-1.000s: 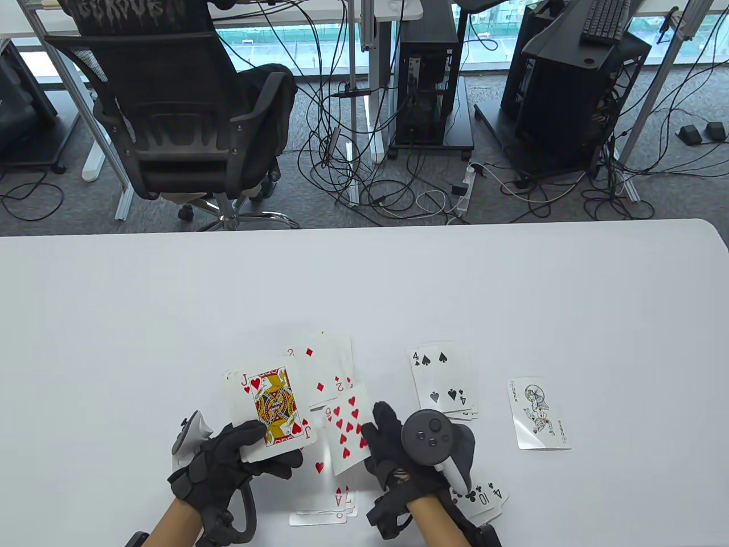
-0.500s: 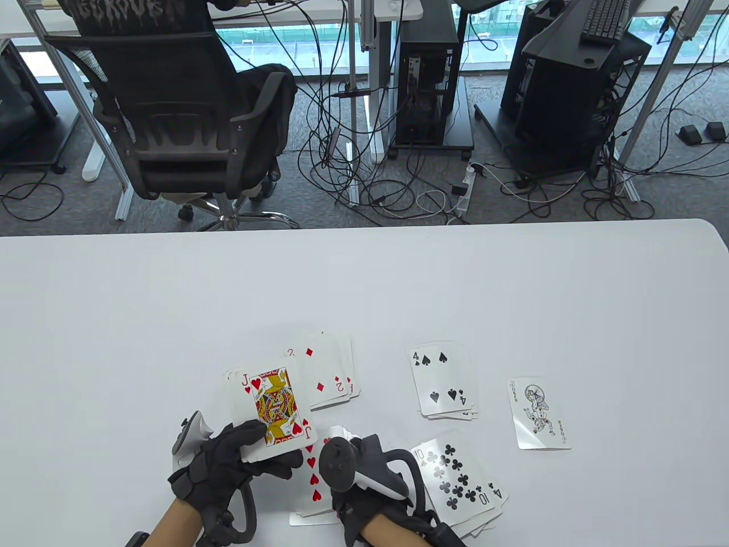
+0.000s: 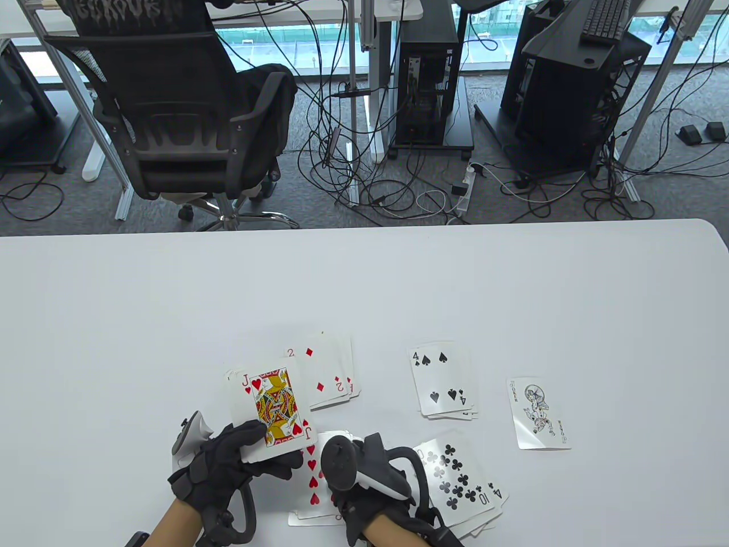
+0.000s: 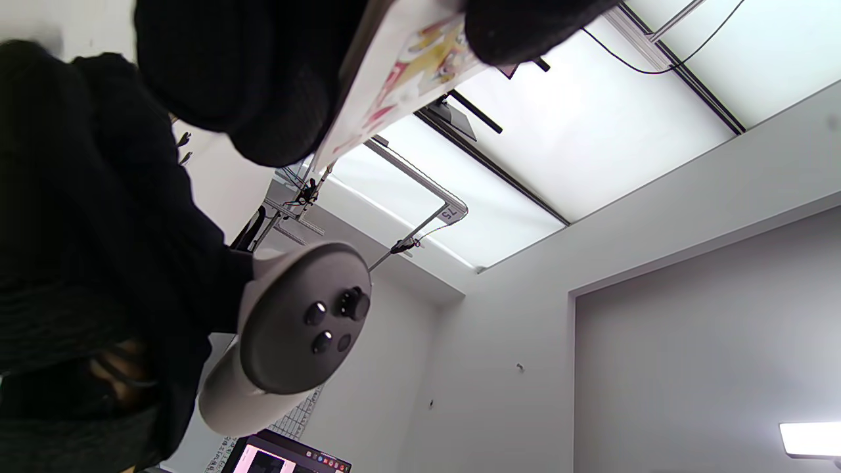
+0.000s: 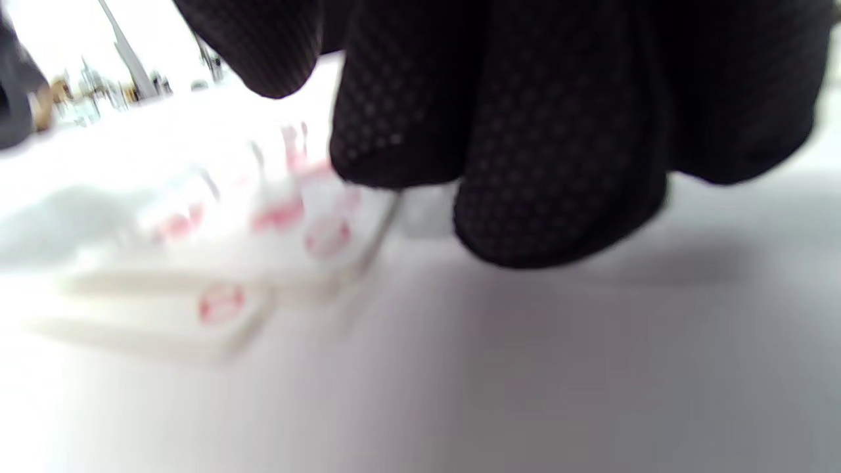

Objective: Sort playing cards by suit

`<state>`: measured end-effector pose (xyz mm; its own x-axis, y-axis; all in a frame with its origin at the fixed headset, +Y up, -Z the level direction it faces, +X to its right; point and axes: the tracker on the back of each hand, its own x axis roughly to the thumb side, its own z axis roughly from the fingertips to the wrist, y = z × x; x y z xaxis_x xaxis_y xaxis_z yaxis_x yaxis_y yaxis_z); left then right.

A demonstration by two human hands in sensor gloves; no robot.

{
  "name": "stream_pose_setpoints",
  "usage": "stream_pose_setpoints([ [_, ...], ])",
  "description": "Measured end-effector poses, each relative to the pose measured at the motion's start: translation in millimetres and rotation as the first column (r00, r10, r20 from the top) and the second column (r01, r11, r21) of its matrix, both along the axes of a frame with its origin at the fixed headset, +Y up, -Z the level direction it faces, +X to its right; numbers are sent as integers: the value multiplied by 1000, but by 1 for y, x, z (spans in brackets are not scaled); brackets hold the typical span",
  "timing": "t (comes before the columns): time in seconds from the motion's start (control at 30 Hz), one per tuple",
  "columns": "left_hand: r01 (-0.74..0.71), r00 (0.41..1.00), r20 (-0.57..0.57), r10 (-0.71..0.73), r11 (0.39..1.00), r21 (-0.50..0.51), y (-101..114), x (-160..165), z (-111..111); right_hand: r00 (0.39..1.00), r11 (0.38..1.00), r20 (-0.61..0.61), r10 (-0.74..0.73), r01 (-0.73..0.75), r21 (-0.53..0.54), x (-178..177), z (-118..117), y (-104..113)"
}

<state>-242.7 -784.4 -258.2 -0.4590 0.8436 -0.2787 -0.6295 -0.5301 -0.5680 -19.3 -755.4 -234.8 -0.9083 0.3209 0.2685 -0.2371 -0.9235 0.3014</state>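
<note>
Red hearts pile [image 3: 310,484] is being added to by the right hand [image 3: 364,484] (its grip is hidden). Unsorted cards [image 3: 273,410] are gripped in the left hand [image 3: 228,467]; four piles are already laid out.

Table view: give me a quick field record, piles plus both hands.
left hand: holds fanned stack, jack of hearts on top
right hand: over hearts pile, grip unclear
diamonds pile: 2 on top
spades pile: 4 on top
clubs pile: 10 on top
joker: alone, far right
</note>
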Motion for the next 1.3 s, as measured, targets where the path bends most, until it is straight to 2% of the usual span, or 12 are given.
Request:
stream_pose_setpoints([
  [0.1, 23, 1000, 3, -23, 1000, 2, -1, 0, 0, 974, 968, 37, -221, 215, 128, 12, -1, 14],
  [0.17, 28, 1000, 8, -28, 1000, 1, -2, 0, 0, 928, 915, 43, -370, 355, 192, 19, 0, 20],
  [0.23, 32, 999, 14, -32, 999, 1, -2, 0, 0, 861, 836, 24, -508, 486, 257, 26, 2, 21],
  [0.3, 38, 999, 16, -38, 999, 3, -3, 0, 0, 821, 783, 16, -570, 538, 311, 30, 3, 21],
  [0.4, 39, 999, 16, -39, 999, 4, -3, 0, 0, 809, 755, -13, -588, 554, 350, 31, 3, 21],
  [0.57, 81, 996, 25, -82, 997, 17, -2, 1, -1, 780, 730, -39, -625, 601, 325, 24, 5, 18],
  [0.77, 94, 994, 53, -95, 995, 25, -1, 6, 1, 808, 750, -81, -584, 575, 328, 17, 10, 17],
  [0.9, 104, 991, 77, -106, 994, 31, -1, 12, 3, 806, 744, -83, -586, 576, 338, 17, 11, 16],
  [1.0, 134, 986, 91, -137, 990, 37, 0, 15, 5, 808, 726, -103, -580, 570, 385, 17, 15, 20],
  [1.07, 131, 986, 97, -134, 991, 35, 0, 15, 5, 798, 703, -107, -593, 578, 413, 18, 15, 23],
  [1.3, 119, 986, 111, -122, 992, 33, 0, 17, 7, 738, 667, -102, -667, 653, 360, 22, 14, 19],
])
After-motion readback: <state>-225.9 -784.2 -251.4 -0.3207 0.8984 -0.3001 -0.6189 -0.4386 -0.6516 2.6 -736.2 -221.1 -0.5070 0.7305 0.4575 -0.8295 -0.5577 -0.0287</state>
